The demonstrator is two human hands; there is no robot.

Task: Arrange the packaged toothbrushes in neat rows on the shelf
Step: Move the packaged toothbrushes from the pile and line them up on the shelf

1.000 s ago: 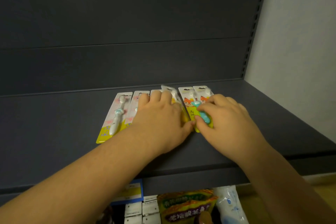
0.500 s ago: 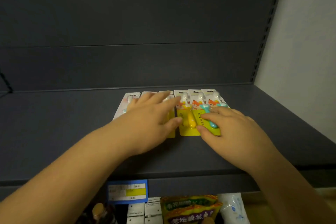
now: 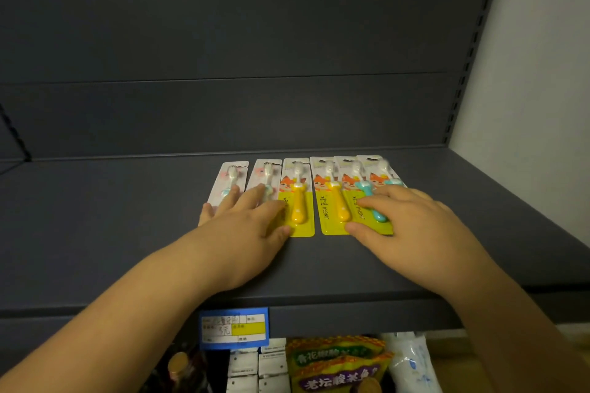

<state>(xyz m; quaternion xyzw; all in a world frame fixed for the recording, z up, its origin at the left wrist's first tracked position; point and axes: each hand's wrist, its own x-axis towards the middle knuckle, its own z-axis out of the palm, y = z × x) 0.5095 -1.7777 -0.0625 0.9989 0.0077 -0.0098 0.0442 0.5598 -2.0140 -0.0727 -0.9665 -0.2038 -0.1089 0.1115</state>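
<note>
Head view. Six packaged toothbrushes lay flat in one row at the far middle of the dark grey shelf (image 3: 95,233), heads pointing far. From left: two pale pink-white packs (image 3: 232,179) and (image 3: 267,175), each with a light teal brush; then a fox-print pack with orange brush (image 3: 298,201); a small gap; then a second orange-brush pack (image 3: 332,201), a teal-brush pack (image 3: 367,198) overlapping its right edge, and a last teal-brush pack (image 3: 388,175) at far right, mostly covered.

Left hand (image 3: 242,233) lay flat with fingers spread and straight, resting on the near ends of the two pale packs and the left edge of the first orange-brush pack; thumb touched that pack's near corner. Nothing gripped.

Right hand (image 3: 412,226) lay palm down, fingers loosely extended over the two teal-brush packs; index finger rested across the teal handle, thumb pressed the near yellow edge. No clear pinch, just pressing.

Both forearms reached in from the near edge. Grey back panel (image 3: 255,41) behind the row, white wall (image 3: 542,73) at right.

Below the shelf lip: blue and yellow price tag (image 3: 234,327), small white boxes (image 3: 255,367), a yellow-green snack bag (image 3: 338,364), a white pouch (image 3: 412,360). Print on them too blurred to read.
</note>
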